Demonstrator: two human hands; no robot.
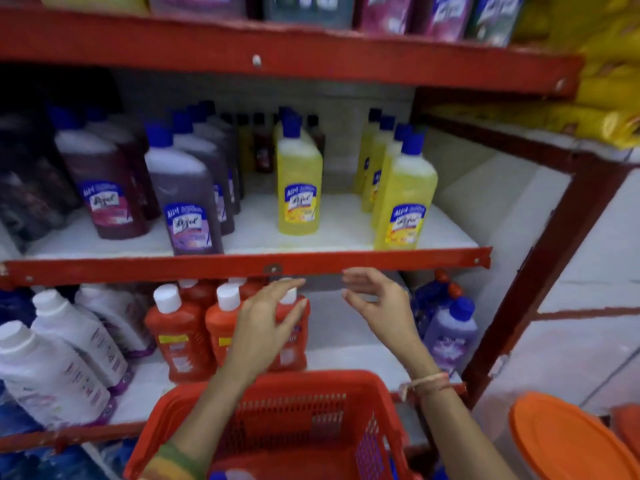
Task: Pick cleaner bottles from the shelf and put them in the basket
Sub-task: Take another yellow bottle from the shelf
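A red plastic basket (363, 382) sits at the bottom centre, below the shelves. My left hand (266, 323) reaches over it with fingers spread, touching the cap and shoulder of an orange-red cleaner bottle (292, 355) on the lower shelf. Whether the fingers grip it I cannot tell. My right hand (377, 299) hovers open just right of that bottle, under the red shelf edge (242, 266), holding nothing. Two more orange-red bottles (180, 337) stand to the left. Yellow cleaner bottles (299, 181) and purple ones (187, 199) stand on the middle shelf.
White bottles (65, 344) lean at the lower left. Lilac and blue bottles (450, 330) stand at the lower right by the red upright (540, 271). An orange-lidded container (568, 441) is at the bottom right. Yellow packs (602, 109) fill the upper right.
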